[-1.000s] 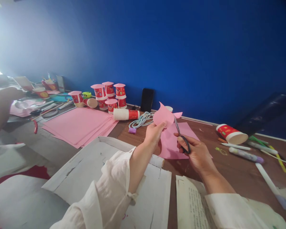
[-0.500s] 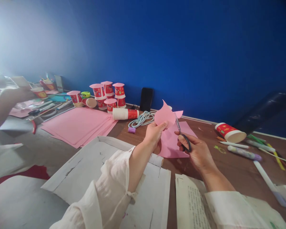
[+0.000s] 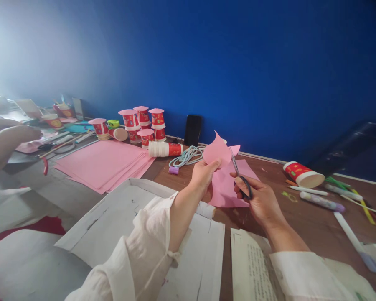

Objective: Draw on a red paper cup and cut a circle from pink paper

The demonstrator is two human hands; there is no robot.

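Observation:
My left hand [image 3: 205,174] pinches a piece of pink paper [image 3: 217,152] with a curved outline and a pointed tip at its top. In my right hand [image 3: 260,198] are scissors [image 3: 245,186] with dark handles, my fingers closed around the loops. Their blades meet the right side of the held piece, where a pink flap sticks out beyond them. Below both hands a pink sheet [image 3: 227,188] lies on the brown table. The far edge of the cut is too small to make out.
Pink-topped red paper cups [image 3: 130,121] stand stacked by the wall, beside nested cups [image 3: 164,149], a coiled cord [image 3: 188,156] and a phone [image 3: 192,130]. Pink sheets [image 3: 103,163] lie left; a lying cup [image 3: 302,174] and markers [image 3: 321,201] right. Another person's hand [image 3: 21,133] is far left.
At far left the other person's hand has come lower, and the pale object near it stands apart from it. My hands, the scissors and the pink paper look almost unchanged.

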